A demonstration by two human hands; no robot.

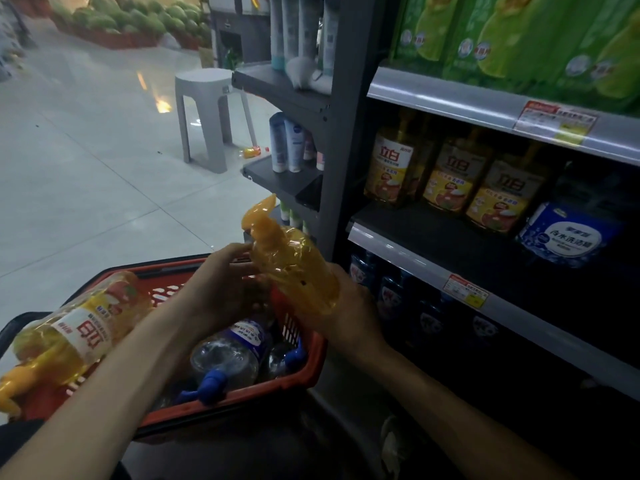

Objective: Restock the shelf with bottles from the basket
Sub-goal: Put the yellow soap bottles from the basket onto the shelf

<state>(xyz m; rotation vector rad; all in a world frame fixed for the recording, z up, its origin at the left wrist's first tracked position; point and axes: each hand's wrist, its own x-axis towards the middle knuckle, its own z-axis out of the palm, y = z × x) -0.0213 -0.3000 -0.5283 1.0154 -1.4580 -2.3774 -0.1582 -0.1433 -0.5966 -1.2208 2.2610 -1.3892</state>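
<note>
Bottle [294, 268] gripped by right hand [346, 306], left hand [221, 282] alongside.

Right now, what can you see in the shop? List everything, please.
held bottle: 1, yellow, raised above the basket in both hands
basket: 1, red, low at centre
yellow bottle: 1, lying across the basket's left rim
clear bottles: at least 2, blue caps, inside the basket
shelf bottles: 3, yellow, middle shelf
blue pack: 1, right of them
green packs: several, top shelf
dark bottles: several, bottom shelf
stool: 1, grey, on the floor
left hand: 1, on the held bottle
right hand: 1, under it
</note>
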